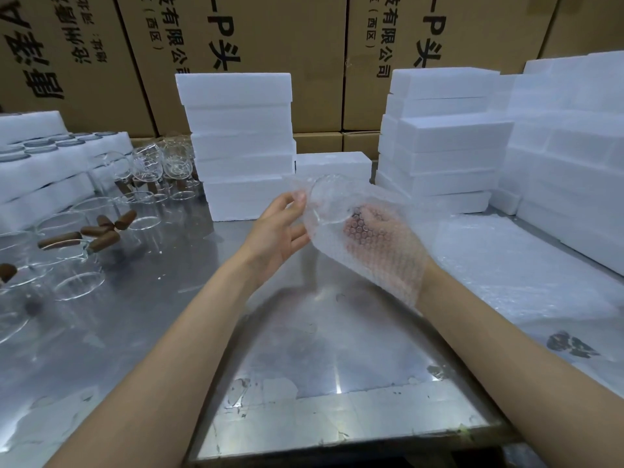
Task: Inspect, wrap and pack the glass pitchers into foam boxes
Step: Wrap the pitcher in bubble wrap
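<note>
Right now the right hand (378, 238) cups a glass pitcher (332, 201) from underneath through a sheet of bubble wrap (368, 251), fingers curled round it, while the left hand (282, 224) pinches the wrap's loose edge just beside the pitcher's rim, thumb and fingertips pressed together on the plastic. To wrap it well, I judge the left hand should draw that edge snugly over the open mouth and tuck it in, while the right hand turns the pitcher so no glass shows. Unwrapped pitchers (84, 231) lie well off beyond the left hand, foam boxes (236, 130) stand behind the grip, and the steel table (320, 383) lies below.
</note>
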`<state>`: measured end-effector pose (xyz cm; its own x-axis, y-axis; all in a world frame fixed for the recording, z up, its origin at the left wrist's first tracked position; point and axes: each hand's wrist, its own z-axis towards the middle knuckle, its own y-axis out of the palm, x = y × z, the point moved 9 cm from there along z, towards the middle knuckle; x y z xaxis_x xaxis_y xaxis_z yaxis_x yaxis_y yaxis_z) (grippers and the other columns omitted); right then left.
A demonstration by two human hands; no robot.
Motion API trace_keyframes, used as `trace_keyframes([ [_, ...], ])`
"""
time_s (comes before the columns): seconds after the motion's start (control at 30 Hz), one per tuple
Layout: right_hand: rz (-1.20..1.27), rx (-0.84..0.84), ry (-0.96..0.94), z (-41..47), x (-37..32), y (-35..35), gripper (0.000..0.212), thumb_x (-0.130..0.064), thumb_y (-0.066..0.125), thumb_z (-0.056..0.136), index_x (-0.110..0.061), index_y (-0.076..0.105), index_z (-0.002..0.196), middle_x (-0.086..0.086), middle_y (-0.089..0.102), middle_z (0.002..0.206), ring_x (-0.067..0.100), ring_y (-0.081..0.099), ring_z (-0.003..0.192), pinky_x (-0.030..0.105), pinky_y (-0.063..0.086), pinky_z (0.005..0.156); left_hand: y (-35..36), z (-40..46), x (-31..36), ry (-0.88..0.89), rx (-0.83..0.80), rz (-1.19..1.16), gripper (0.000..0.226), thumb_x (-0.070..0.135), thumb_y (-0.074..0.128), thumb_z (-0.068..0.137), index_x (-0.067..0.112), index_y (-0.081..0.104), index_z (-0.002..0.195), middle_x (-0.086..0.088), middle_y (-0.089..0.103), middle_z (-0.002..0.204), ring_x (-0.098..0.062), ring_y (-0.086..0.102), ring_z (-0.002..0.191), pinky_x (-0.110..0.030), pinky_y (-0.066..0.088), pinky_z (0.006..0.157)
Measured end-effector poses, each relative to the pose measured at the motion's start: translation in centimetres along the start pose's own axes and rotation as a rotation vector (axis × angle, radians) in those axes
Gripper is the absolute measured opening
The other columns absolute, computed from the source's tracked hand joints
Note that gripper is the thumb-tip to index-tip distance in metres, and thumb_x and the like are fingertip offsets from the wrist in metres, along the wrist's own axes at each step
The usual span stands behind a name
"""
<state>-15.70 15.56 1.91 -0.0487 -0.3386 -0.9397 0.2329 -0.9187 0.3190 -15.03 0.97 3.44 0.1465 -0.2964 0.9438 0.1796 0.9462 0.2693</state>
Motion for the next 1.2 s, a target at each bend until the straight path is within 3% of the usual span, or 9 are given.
trace_keyframes([
  [0.17, 0.231, -0.076, 0.040, -0.6, -0.2, 0.9, 0.021, -0.012, 0.039, 0.099, -0.002, 0.051, 0.114, 0.016, 0.055, 0.107, 0.027, 0.053, 0.101, 0.038, 0.043, 0.094, 1.1, -0.4, 0.0, -0.045, -0.219, -0.137, 0.058, 0.008, 0.056, 0.089, 0.019, 0.039, 0.144, -0.005, 0.057, 0.136, -0.023, 0.061, 0.116, -0.026, 0.052, 0.091],
  [0.27, 0.263, -0.106, 0.028, -0.8, -0.5, 0.9, 0.019, -0.012, 0.038, 0.099, -0.006, 0.056, 0.098, 0.010, 0.059, 0.093, 0.020, 0.061, 0.082, 0.031, 0.051, 0.078, 1.4, -0.6, 0.1, -0.060, -0.281, -0.190, 0.072, -0.003, 0.055, 0.081, 0.024, 0.038, 0.145, -0.009, 0.053, 0.139, -0.024, 0.056, 0.122, -0.030, 0.049, 0.099],
  [0.37, 0.254, -0.106, 0.008, -0.9, -0.6, 0.6, 0.021, -0.010, 0.039, 0.100, -0.009, 0.057, 0.091, 0.000, 0.066, 0.072, 0.012, 0.065, 0.064, 0.024, 0.056, 0.061, 1.1, -0.4, -0.1, -0.042, -0.253, -0.083, 0.077, -0.009, 0.060, 0.074, 0.029, 0.045, 0.140, -0.008, 0.057, 0.131, -0.021, 0.062, 0.112, -0.028, 0.053, 0.089],
  [0.63, 0.081, -0.094, 0.092, -0.8, -0.1, 0.9, 0.029, -0.007, 0.033, 0.101, -0.008, 0.052, 0.080, 0.006, 0.056, 0.071, 0.016, 0.057, 0.064, 0.024, 0.050, 0.062, -0.4, -0.1, 0.5, 0.146, -0.023, 0.313, 0.066, 0.013, 0.079, 0.063, 0.041, 0.050, 0.115, 0.005, 0.055, 0.131, -0.012, 0.056, 0.119, -0.018, 0.052, 0.082],
  [0.73, 0.089, -0.143, 0.042, -1.0, -0.5, 1.1, 0.025, -0.012, 0.038, 0.100, -0.012, 0.057, 0.083, -0.002, 0.064, 0.067, 0.013, 0.063, 0.064, 0.024, 0.054, 0.060, -0.4, 0.1, 1.2, 0.252, 0.025, 0.437, 0.076, 0.006, 0.082, 0.067, 0.028, 0.045, 0.129, 0.010, 0.052, 0.128, -0.004, 0.058, 0.111, -0.014, 0.051, 0.076],
  [0.83, 0.105, -0.188, 0.047, -1.1, -0.3, 1.2, 0.020, -0.016, 0.044, 0.099, -0.013, 0.058, 0.085, 0.000, 0.062, 0.075, 0.017, 0.060, 0.076, 0.028, 0.054, 0.070, -0.9, 0.2, 1.3, 0.265, 0.111, 0.600, 0.089, 0.012, 0.084, 0.069, 0.025, 0.034, 0.141, 0.003, 0.045, 0.137, -0.015, 0.059, 0.106, -0.023, 0.051, 0.087],
  [0.93, 0.067, -0.086, 0.126, -0.9, 0.4, 0.2, 0.014, -0.018, 0.054, 0.095, -0.013, 0.066, 0.090, 0.000, 0.063, 0.077, 0.013, 0.063, 0.070, 0.022, 0.051, 0.056, -0.9, -0.7, 3.0, 0.430, 0.224, 0.861, 0.098, 0.026, 0.088, 0.063, 0.022, 0.031, 0.142, 0.009, 0.032, 0.132, -0.009, 0.043, 0.113, -0.010, 0.035, 0.093],
  [1.1, 0.038, -0.023, 0.107, -1.0, 0.1, -0.3, 0.020, -0.016, 0.055, 0.093, -0.015, 0.069, 0.079, -0.001, 0.068, 0.072, 0.013, 0.066, 0.065, 0.021, 0.051, 0.052, 2.0, -2.4, 4.6, 0.679, 0.136, 1.115, 0.081, 0.024, 0.086, 0.067, 0.013, 0.044, 0.135, 0.001, 0.043, 0.131, -0.018, 0.044, 0.121, -0.025, 0.034, 0.104],
  [1.2, -0.017, 0.006, 0.087, -1.0, -0.2, -0.6, 0.019, -0.016, 0.056, 0.092, -0.015, 0.068, 0.077, 0.001, 0.067, 0.073, 0.014, 0.064, 0.065, 0.023, 0.052, 0.054, 2.6, -2.3, 4.2, 0.658, 0.092, 1.109, 0.068, 0.026, 0.084, 0.069, 0.013, 0.052, 0.128, 0.005, 0.053, 0.123, -0.008, 0.048, 0.114, -0.011, 0.034, 0.095],
])
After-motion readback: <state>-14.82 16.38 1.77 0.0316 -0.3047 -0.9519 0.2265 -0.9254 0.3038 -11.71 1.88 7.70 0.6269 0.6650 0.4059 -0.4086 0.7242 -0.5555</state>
